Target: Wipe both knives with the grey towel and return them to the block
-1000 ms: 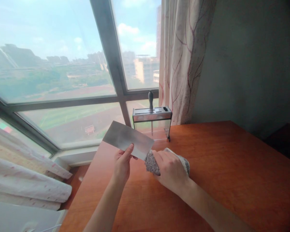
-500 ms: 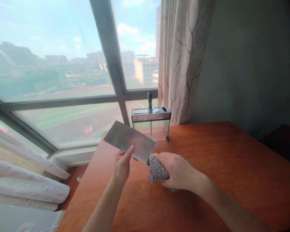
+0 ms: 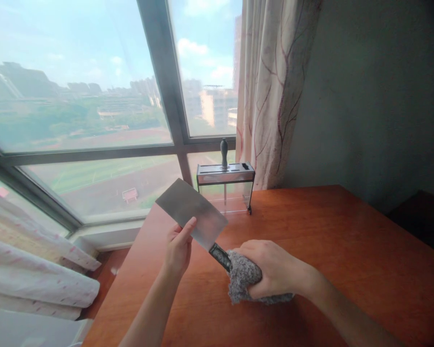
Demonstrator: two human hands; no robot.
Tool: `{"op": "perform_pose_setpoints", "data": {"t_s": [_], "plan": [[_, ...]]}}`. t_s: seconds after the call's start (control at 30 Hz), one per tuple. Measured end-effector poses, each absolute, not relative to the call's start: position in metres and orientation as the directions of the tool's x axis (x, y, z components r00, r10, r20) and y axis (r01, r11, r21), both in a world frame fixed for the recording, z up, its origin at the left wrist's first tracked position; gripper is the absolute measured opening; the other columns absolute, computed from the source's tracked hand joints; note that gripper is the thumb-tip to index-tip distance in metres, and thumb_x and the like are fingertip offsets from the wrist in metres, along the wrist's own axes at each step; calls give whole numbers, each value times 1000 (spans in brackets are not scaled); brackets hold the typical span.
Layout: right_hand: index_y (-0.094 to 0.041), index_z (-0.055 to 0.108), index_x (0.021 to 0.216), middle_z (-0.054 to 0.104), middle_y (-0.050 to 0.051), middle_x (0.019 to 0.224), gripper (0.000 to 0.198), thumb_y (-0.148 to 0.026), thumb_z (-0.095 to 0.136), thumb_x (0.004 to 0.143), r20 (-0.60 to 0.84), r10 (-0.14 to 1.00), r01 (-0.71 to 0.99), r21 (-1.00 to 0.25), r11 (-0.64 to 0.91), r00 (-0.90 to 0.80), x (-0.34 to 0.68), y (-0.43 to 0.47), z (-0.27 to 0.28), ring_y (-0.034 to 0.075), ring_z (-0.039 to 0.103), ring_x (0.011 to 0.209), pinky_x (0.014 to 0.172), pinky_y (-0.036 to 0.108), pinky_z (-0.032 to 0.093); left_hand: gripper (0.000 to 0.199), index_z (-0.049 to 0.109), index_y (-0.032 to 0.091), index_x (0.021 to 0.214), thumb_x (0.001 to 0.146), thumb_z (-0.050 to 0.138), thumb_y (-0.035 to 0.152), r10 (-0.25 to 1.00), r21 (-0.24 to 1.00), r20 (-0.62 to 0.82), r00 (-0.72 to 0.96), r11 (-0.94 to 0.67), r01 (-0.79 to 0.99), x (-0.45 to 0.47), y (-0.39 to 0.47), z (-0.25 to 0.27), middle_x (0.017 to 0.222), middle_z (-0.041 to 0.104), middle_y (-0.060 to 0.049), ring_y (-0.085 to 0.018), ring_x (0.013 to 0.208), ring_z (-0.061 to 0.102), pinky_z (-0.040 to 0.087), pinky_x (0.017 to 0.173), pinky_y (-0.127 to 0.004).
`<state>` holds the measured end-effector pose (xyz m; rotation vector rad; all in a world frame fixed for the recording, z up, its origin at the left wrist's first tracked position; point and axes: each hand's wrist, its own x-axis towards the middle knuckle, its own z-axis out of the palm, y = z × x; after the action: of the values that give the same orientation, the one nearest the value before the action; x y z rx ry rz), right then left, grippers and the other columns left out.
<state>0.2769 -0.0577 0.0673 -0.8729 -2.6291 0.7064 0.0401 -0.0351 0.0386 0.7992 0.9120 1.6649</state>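
Note:
A cleaver (image 3: 191,209) with a broad, shiny rectangular blade is held above the wooden table, its dark handle pointing down to the right. My left hand (image 3: 181,243) pinches the lower edge of the blade, thumb on top. Around the rear of the handle, my right hand (image 3: 269,267) grips a grey fluffy cloth (image 3: 244,277), which hides the handle's end. The front part of the handle shows between blade and cloth.
A knife holder (image 3: 226,176) with clear sides stands on the table (image 3: 311,231) near the window, a dark-handled tool in its top. Curtains (image 3: 271,96) hang beside the window. More curtain fabric (image 3: 39,274) is at lower left.
My right hand and the cloth have slid down and right along the handle, baring its front part. My left hand still holds the blade, shifted slightly left.

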Motion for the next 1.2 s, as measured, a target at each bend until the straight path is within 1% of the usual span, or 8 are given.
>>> {"op": "perform_pose_setpoints", "data": {"t_s": [0.13, 0.3, 0.47, 0.6, 0.73, 0.83, 1.03, 1.2], "plan": [[-28, 57, 112, 65, 0, 100, 46, -38, 68, 69, 163, 672, 511, -530, 677, -722, 264, -56, 69, 21, 59, 91, 79, 29, 40, 20, 75, 13, 75, 69, 79, 31, 968, 877, 59, -245, -167, -451, 48, -37, 36, 68, 70, -2, -13, 64, 60, 47, 66, -23], [-23, 58, 97, 63, 2, 94, 34, -37, 68, 67, 187, 719, 576, -481, 661, -669, 250, -52, 68, 23, 58, 89, 80, 31, 42, 22, 74, 13, 78, 71, 77, 34, 971, 890, 52, -234, -152, -430, 53, -38, 33, 71, 71, -4, -16, 66, 62, 47, 65, -25], [-24, 57, 104, 62, 2, 94, 39, -34, 68, 68, 187, 699, 563, -468, 681, -690, 252, -52, 64, 21, 58, 88, 78, 30, 42, 25, 74, 13, 77, 70, 77, 37, 964, 910, 60, -258, -159, -382, 49, -37, 33, 73, 72, -4, -17, 67, 63, 47, 68, -27], [-24, 58, 95, 61, 1, 92, 29, -32, 66, 69, 184, 696, 583, -424, 693, -694, 262, -55, 58, 20, 57, 85, 77, 30, 42, 26, 74, 12, 78, 70, 77, 37, 954, 923, 85, -288, -184, -337, 43, -34, 31, 74, 72, -4, -17, 71, 63, 47, 69, -26], [-24, 59, 93, 61, 1, 93, 24, -30, 65, 70, 176, 704, 604, -400, 690, -688, 273, -58, 54, 20, 55, 86, 79, 31, 42, 30, 74, 12, 84, 68, 78, 37, 937, 896, 57, -344, -200, -397, 40, -30, 31, 80, 73, -5, -16, 71, 63, 48, 67, -25], [-24, 59, 101, 62, 3, 97, 31, -30, 64, 71, 184, 716, 613, -403, 680, -673, 277, -60, 54, 21, 54, 89, 81, 32, 41, 29, 74, 12, 85, 69, 78, 35, 929, 878, 38, -368, -207, -431, 40, -29, 31, 79, 72, -4, -15, 70, 63, 47, 66, -24], [-21, 48, 126, 61, 8, 112, 60, -35, 67, 70, 217, 761, 650, -411, 639, -611, 263, -64, 49, 26, 54, 101, 89, 37, 40, 25, 72, 13, 85, 74, 74, 36, 921, 880, 57, -385, -229, -417, 53, -35, 22, 76, 71, -2, -14, 70, 62, 46, 67, -24], [-20, 51, 118, 61, 8, 106, 52, -37, 68, 72, 276, 840, 739, -400, 543, -468, 234, -62, 40, 27, 55, 98, 86, 39, 41, 29, 70, 12, 86, 76, 73, 39, 912, 885, 73, -403, -246, -396, 67, -40, 15, 83, 71, -4, -18, 80, 63, 47, 75, -27]]}}
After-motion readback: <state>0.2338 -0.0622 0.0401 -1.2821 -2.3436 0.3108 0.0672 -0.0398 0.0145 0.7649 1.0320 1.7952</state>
